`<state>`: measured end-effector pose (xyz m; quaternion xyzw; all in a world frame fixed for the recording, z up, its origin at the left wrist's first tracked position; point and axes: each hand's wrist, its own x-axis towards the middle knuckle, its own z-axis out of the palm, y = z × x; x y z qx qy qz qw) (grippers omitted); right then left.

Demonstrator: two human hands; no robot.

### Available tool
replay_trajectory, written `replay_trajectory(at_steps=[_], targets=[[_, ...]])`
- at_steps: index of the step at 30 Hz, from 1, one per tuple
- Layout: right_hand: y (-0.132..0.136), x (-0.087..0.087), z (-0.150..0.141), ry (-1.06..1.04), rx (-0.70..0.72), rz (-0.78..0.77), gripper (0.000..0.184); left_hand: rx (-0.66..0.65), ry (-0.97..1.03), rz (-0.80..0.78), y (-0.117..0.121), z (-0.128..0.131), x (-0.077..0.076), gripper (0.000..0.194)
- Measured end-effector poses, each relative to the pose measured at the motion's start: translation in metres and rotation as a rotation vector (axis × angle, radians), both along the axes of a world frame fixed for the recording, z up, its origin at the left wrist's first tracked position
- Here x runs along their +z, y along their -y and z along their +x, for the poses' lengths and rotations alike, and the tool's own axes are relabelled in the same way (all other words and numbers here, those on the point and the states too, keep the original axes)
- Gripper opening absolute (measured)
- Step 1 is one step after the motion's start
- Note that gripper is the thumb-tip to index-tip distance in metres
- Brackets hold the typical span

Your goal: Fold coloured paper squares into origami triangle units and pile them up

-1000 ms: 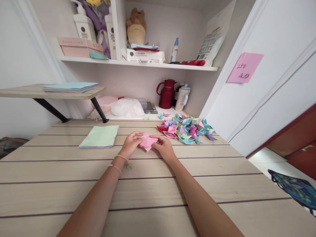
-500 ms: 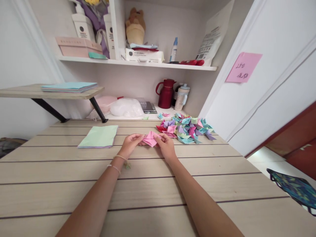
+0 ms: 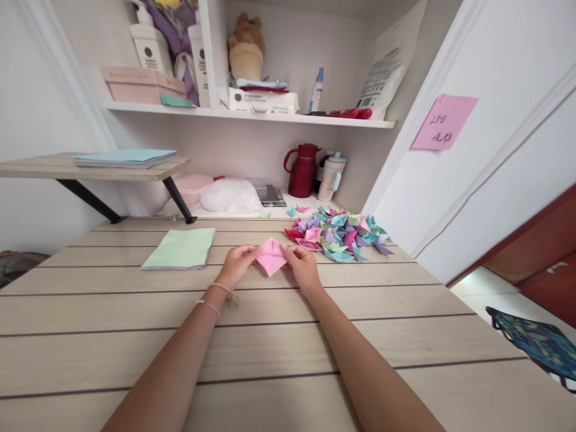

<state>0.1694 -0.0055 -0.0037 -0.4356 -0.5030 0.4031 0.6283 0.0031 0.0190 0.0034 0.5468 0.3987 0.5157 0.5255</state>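
A: Where's the pink folded paper point(image 3: 270, 258)?
B: Between the two hands, over the middle of the desk point(image 3: 270, 354), one corner pointing toward the person. I can't tell whether it touches the wood.
A: And each grip?
B: Both are closed on it. The left hand point(image 3: 237, 266) pinches its left corner; the right hand point(image 3: 304, 269) pinches the right, thumb on top.
A: Anything on the wrists?
B: Two thin bracelets point(image 3: 222, 290) on the left one.
A: What lies nearest?
B: Just beyond the right hand, a heap of folded paper shapes point(image 3: 344, 234) in pink, purple, teal and green. Farther off to the left, a pale green paper stack point(image 3: 180, 249) lies flat.
A: Farther out?
B: A blue-topped paper stack point(image 3: 126, 157) on the small raised shelf point(image 3: 40, 166). At the back, a clear plastic bag point(image 3: 231, 197), then a dark red jug point(image 3: 302, 174) beside a speckled tumbler point(image 3: 329, 181).
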Motion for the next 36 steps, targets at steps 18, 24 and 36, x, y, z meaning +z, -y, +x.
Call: replay_trajectory(at_steps=[18, 24, 36], targets=[[-0.0014, -0.0043, 0.0027, 0.178, -0.11, 0.117, 0.015, -0.097, -0.022, 0.025, 0.0076, 0.0031, 0.0024, 0.041], [0.002, -0.0009, -0.0012, 0.279, 0.004, 0.053, 0.031, -0.047, -0.019, 0.051, 0.006, 0.0028, 0.0031, 0.052], [0.0031, 0.0, -0.0002, 0.268, 0.025, 0.06, 0.031, -0.004, -0.073, 0.1, 0.0065, 0.0037, 0.0068, 0.026]])
